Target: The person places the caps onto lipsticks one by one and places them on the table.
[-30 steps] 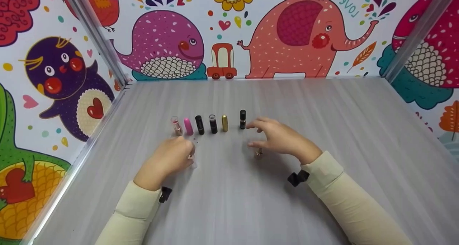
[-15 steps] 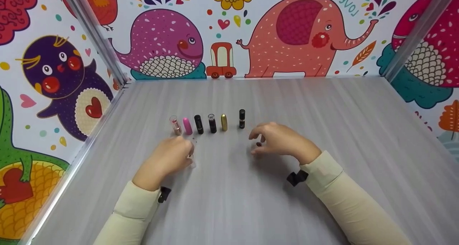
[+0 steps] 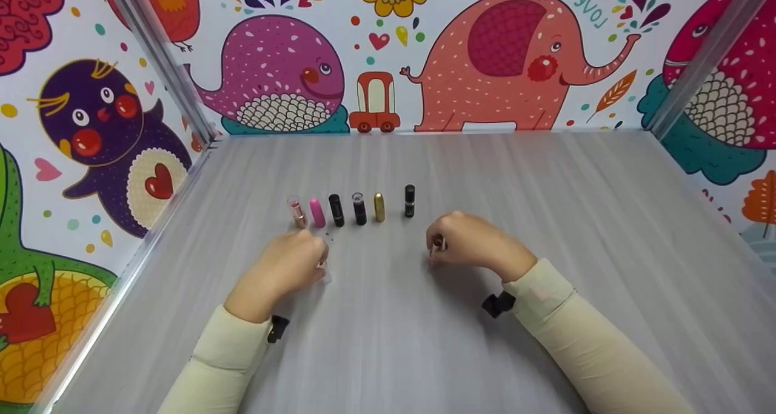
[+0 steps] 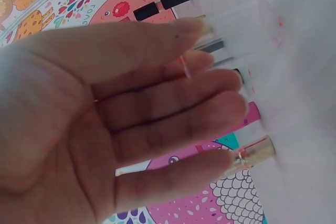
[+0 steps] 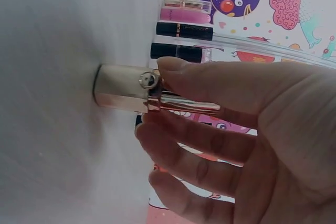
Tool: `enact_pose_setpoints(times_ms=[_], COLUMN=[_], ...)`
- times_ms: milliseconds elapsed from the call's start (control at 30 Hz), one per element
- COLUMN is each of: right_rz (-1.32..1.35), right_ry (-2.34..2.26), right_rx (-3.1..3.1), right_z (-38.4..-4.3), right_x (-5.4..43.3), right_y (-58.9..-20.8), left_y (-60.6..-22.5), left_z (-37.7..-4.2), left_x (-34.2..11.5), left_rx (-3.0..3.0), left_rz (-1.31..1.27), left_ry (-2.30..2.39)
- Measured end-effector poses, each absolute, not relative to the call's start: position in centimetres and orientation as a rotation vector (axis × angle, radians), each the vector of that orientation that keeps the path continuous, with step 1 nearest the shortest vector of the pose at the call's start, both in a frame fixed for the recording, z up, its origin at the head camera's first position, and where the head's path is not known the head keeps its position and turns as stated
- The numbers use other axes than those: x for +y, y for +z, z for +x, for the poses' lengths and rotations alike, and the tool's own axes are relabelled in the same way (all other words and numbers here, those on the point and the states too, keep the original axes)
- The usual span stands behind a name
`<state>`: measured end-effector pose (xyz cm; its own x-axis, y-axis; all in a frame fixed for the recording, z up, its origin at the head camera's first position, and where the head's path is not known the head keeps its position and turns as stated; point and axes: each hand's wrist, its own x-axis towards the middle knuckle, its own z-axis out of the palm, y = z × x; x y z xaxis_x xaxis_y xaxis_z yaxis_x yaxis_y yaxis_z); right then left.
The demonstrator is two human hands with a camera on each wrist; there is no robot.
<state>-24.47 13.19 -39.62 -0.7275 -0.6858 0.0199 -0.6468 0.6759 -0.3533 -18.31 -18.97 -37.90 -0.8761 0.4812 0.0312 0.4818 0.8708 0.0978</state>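
Observation:
In the head view my left hand (image 3: 279, 262) is at the left of the table, pinching a clear plastic cap-like piece (image 4: 241, 31) between thumb and index finger. Its other fingers extend loosely. To the right, my right hand (image 3: 476, 244) pinches a gold lipstick (image 5: 123, 86) around its narrower shiny part, thumb on one side and fingers on the other. The lipstick's wider end stands at the tabletop. Beyond the hands is a row of upright lipsticks: clear-capped rose-gold (image 3: 297, 214), pink (image 3: 317, 213), black (image 3: 337, 211), clear-topped black (image 3: 359, 210), gold (image 3: 379, 208).
Another black lipstick (image 3: 410, 202) stands apart at the row's right end. Small dark specks (image 3: 328, 238) mark the grey table (image 3: 388, 341) near the left hand. Cartoon-printed walls (image 3: 382, 50) border the table at the back and sides.
My right hand has drawn back slightly from the black lipstick, and its spread fingers have closed around the gold lipstick. My left hand stays in place with the clear piece.

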Motion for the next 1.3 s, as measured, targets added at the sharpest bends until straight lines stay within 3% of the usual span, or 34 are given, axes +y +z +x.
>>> enact_pose_setpoints(times_ms=[567, 1300], right_rz=[-0.945, -1.035], right_ry=[-0.713, -0.856], right_rx=[2.614, 2.585], right_z=[-25.9, -25.6], right_x=[13.5, 14.3], right_y=[-40.6, -42.0], left_y=[-37.8, -37.9], left_z=[-18.4, -18.3], left_x=[-19.0, -18.8], left_rx=[-3.031, -3.049], left_rz=[-0.793, -0.773], left_ry=[-0.141, -0.176])
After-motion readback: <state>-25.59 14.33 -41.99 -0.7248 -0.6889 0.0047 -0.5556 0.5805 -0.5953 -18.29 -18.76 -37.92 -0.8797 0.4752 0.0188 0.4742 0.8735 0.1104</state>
